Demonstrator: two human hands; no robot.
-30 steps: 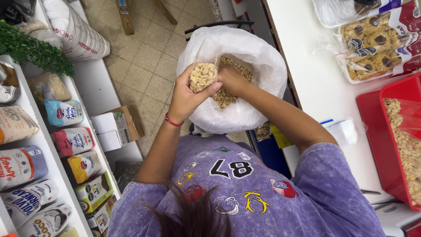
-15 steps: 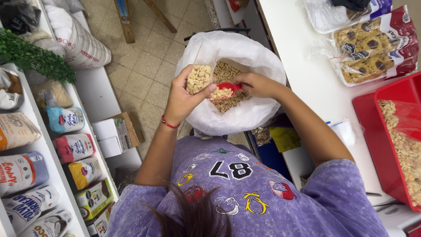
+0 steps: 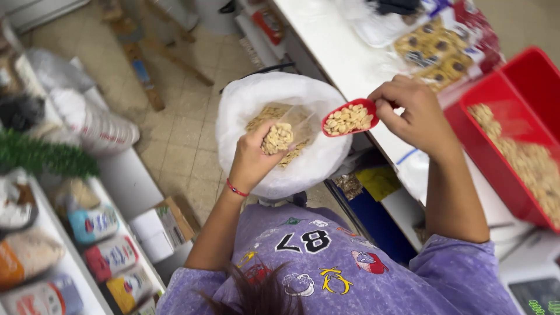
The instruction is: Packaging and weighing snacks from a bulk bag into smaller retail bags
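Left hand at frame centre, fingers curled round a small clear bag partly filled with peanuts, pinching its mouth open over a big white sack of the same nuts. Red string bracelet on that wrist. Right hand upper right of centre, fingers pressed together on the handle of a red scoop, heaped with peanuts, held level just right of the small bag, over the sack's right rim, not touching the bag. Sack sits on the floor beside the white tabletop, which runs along the right of the frame. On the tabletop: a red bin with more nuts at right edge, clear packs of cookies at top right. Purple printed shirt fills bottom centre. Shelf at lower left carries coloured packaged goods; white filled sacks on the tiled floor at left; green garland at left edge.
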